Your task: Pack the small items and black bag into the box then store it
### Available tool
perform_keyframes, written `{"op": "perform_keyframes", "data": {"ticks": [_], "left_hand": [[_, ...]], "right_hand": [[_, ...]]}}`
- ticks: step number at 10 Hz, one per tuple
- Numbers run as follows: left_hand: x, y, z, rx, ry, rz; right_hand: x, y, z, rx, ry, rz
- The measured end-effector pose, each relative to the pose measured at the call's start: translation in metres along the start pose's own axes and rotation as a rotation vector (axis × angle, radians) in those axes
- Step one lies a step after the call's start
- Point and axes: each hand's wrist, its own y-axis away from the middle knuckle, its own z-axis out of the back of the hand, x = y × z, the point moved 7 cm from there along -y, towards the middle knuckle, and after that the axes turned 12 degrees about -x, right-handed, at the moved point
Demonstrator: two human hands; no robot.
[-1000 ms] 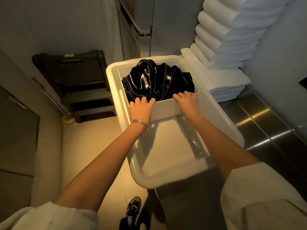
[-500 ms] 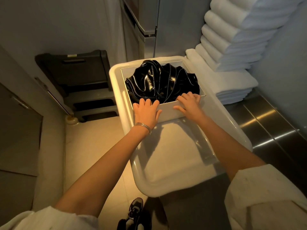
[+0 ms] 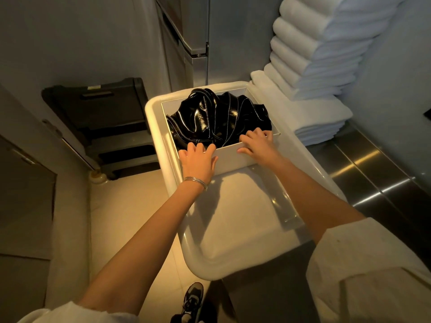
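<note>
A white box (image 3: 233,157) stands at the far end of a large white tub (image 3: 233,229). The glossy black bag (image 3: 210,120) lies crumpled inside the box and fills it; no small items show beneath it. My left hand (image 3: 198,162) lies flat against the box's near wall, fingers spread and reaching the rim. My right hand (image 3: 256,142) rests on the near right corner of the rim, with its fingers over the edge beside the bag and its thumb along the outside wall.
Folded white towels (image 3: 314,66) are stacked high on a steel counter (image 3: 373,173) to the right of the tub. A dark step stool (image 3: 105,117) stands on the floor at left, below grey cabinet doors (image 3: 182,43). My shoe (image 3: 191,299) is on the tiled floor.
My left hand has flattened and spread against the box's near wall. My right hand has shifted toward the right corner of the rim. The box stays at the tub's far end.
</note>
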Motion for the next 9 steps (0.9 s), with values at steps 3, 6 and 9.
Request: {"op": "perform_keyframes", "data": {"ticks": [3,6,9], "left_hand": [[0.0,0.0,0.003,0.01,-0.098,0.034],[0.011,0.011,0.014,0.212,0.131,-0.017],[0.001,0.028,0.059,0.196,0.15,-0.099]], "right_hand": [[0.008,0.009,0.006,-0.04,0.117,-0.011],[0.013,0.039,0.029,-0.043,0.039,-0.049],[0.022,0.083,0.078,-0.102,0.013,-0.088]]}}
